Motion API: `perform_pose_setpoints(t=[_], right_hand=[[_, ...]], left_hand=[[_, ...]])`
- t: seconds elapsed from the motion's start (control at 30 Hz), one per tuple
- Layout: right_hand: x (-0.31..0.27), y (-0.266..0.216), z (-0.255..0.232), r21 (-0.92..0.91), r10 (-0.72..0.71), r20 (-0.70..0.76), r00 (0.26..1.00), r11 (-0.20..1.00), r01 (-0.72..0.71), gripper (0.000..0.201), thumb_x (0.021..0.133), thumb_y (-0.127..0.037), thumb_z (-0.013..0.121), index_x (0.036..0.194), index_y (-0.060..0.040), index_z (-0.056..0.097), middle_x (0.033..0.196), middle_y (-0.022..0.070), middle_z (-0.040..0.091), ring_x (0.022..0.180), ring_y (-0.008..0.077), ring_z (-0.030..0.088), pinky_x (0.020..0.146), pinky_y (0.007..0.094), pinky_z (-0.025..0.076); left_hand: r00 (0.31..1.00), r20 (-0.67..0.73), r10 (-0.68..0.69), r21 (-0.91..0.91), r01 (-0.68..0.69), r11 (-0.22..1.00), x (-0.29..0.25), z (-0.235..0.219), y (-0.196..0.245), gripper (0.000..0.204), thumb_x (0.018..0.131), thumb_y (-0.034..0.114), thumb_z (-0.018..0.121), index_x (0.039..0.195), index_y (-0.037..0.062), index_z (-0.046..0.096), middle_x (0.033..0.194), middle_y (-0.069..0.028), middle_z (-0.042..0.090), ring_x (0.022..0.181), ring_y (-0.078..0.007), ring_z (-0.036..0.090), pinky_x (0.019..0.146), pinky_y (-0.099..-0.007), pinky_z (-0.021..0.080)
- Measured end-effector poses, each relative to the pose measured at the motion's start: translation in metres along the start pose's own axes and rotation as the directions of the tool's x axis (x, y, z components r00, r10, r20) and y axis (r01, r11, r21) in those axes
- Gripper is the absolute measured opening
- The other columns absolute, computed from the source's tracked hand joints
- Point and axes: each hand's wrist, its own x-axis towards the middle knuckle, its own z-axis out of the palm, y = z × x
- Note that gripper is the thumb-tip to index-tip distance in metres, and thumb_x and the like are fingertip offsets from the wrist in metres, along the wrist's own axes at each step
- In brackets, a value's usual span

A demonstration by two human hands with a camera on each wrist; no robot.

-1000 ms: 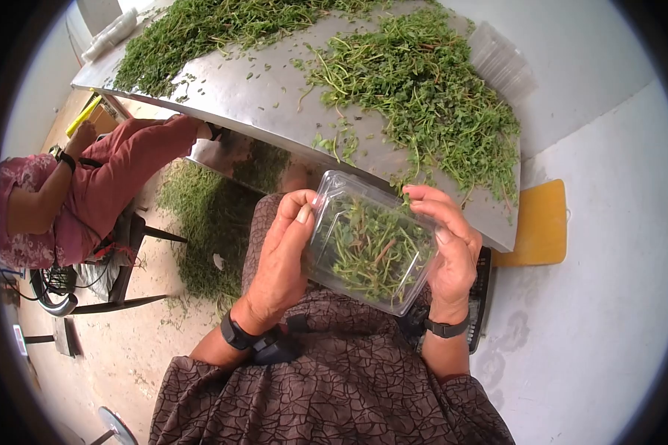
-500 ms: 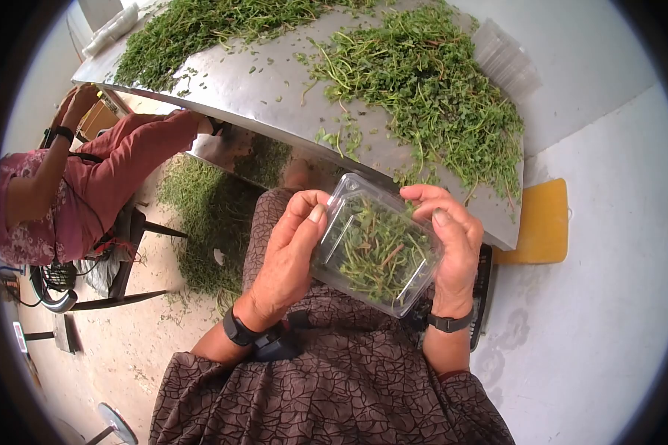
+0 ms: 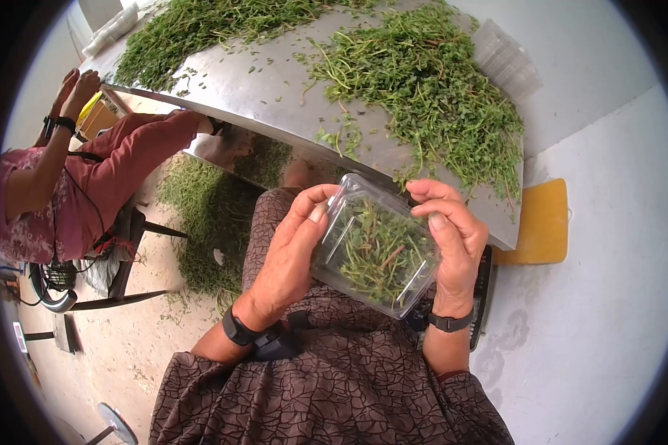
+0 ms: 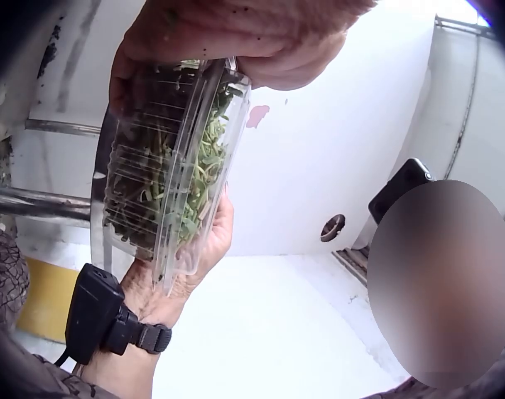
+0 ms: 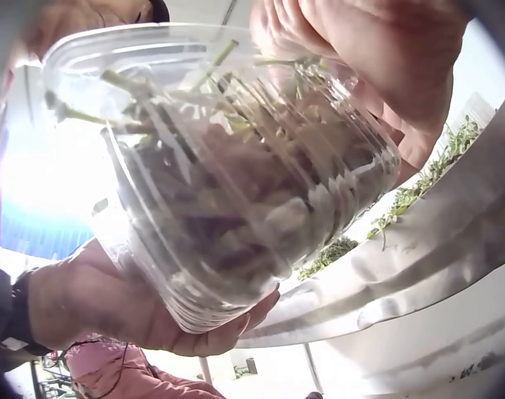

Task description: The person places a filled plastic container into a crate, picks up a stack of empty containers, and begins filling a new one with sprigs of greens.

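Note:
A clear plastic clamshell box (image 3: 375, 248) packed with green herb sprigs is held over my lap, just below the steel table's front edge. My left hand (image 3: 286, 256) grips its left side, thumb along the lid's rim. My right hand (image 3: 453, 237) grips the right side with fingers curled over the top edge. In the left wrist view the box (image 4: 165, 179) appears edge-on, lid down on the herbs, between both hands. The box (image 5: 227, 166) fills the right wrist view from below.
A steel table (image 3: 267, 89) carries two heaps of loose green herbs (image 3: 430, 96) and a stack of clear boxes (image 3: 505, 63) at the far right. A second person in red (image 3: 89, 193) sits at left. A yellow stool (image 3: 538, 222) stands right. Herb scraps litter the floor.
Both hands shifted the box slightly up and right, and my fingers curled tighter over the lid. The person at left raised an arm toward the table corner.

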Motion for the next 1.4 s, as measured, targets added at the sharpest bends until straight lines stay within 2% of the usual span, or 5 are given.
perform_pose_setpoints(t=[0.1, 0.43, 0.63, 0.77, 1.4], right_hand=[[-0.003, 0.0, -0.003, 0.08, 0.135, 0.016, 0.991, 0.987, -0.136, 0.022, 0.085, -0.012, 0.054, 0.077, 0.0054, 0.065, 0.104, 0.0189, 0.063, 0.092, 0.0212, 0.057, 0.084, 0.0333, 0.045], [-0.003, 0.003, 0.001, 0.106, 0.076, -0.006, 0.997, 0.991, -0.075, 0.02, 0.084, -0.008, 0.054, 0.072, 0.006, 0.063, 0.104, 0.0175, 0.063, 0.086, 0.0165, 0.057, 0.079, 0.0302, 0.046], [-0.005, 0.004, 0.01, -0.038, 0.169, -0.347, 0.923, 0.98, -0.193, 0.01, 0.088, -0.008, 0.059, 0.086, 0.0011, 0.059, 0.066, -0.005, 0.05, 0.056, -0.0004, 0.036, 0.048, 0.0172, 0.026], [-0.013, 0.006, 0.003, -0.234, 0.17, -0.331, 0.928, 0.938, -0.256, 0.011, 0.087, -0.009, 0.061, 0.083, 0.001, 0.058, 0.066, -0.0061, 0.047, 0.056, -0.0004, 0.035, 0.048, 0.017, 0.026], [-0.025, -0.003, -0.009, 0.018, 0.374, -0.229, 0.899, 0.925, -0.38, 0.015, 0.088, -0.012, 0.06, 0.083, 0.0018, 0.06, 0.065, -0.0056, 0.05, 0.055, 0.0006, 0.038, 0.047, 0.018, 0.028]], left_hand=[[1.0, 0.016, 0.011, 0.044, -0.012, 0.999, -0.001, 0.0, 0.001, 0.03, 0.099, 0.017, 0.035, 0.124, 0.0047, 0.044, 0.108, -0.0018, 0.055, 0.095, -0.006, 0.051, 0.083, -0.0216, 0.043], [0.998, -0.014, 0.056, 0.049, -0.055, 0.997, 0.002, -0.003, -0.003, 0.026, 0.098, 0.015, 0.04, 0.119, 0.0036, 0.05, 0.1, 0.0006, 0.058, 0.089, -0.0038, 0.053, 0.078, -0.0192, 0.044], [0.994, -0.042, 0.096, 0.005, -0.096, 0.995, 0.002, -0.002, -0.005, 0.018, 0.097, 0.011, 0.042, 0.11, 0.0046, 0.053, 0.097, 0.0011, 0.057, 0.085, -0.0023, 0.052, 0.075, -0.0181, 0.044], [0.987, -0.107, 0.122, 0.021, -0.121, 0.992, 0.004, -0.004, -0.007, 0.017, 0.097, 0.011, 0.043, 0.109, 0.0052, 0.053, 0.096, 0.0017, 0.057, 0.081, -0.0022, 0.051, 0.073, -0.0175, 0.044], [0.997, -0.067, 0.044, 0.016, -0.043, 0.999, 0.004, -0.004, -0.001, 0.016, 0.097, 0.014, 0.043, 0.108, 0.0056, 0.052, 0.093, 0.0028, 0.057, 0.081, -0.0018, 0.052, 0.071, -0.0173, 0.044]])
